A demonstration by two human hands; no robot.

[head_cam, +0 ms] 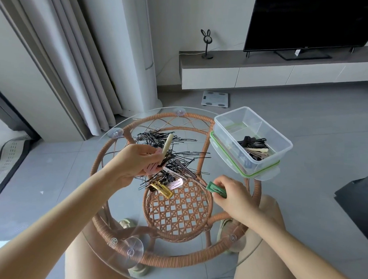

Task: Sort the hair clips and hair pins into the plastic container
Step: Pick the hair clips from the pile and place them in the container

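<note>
A heap of black hair pins point(169, 157) lies on the round glass tabletop point(256, 256). My left hand point(135, 164) hovers over the heap and holds a cream clip point(167, 146) and a pink clip point(150, 169). My right hand point(232, 197) grips a green clip point(215, 189) near the heap's right edge. A yellow clip point(162, 189) and another pink clip point(176, 184) lie at the front of the heap. The clear plastic container point(222, 124) stands at the table's far right, with black and beige clips point(254, 148) in its near compartment.
The container sits on its green-rimmed lid point(260, 174). A rattan frame point(176, 260) shows under the glass. My knees are below the near table edge. On the floor beyond lie a white scale point(215, 99), a TV cabinet point(267, 75) and curtains point(76, 69).
</note>
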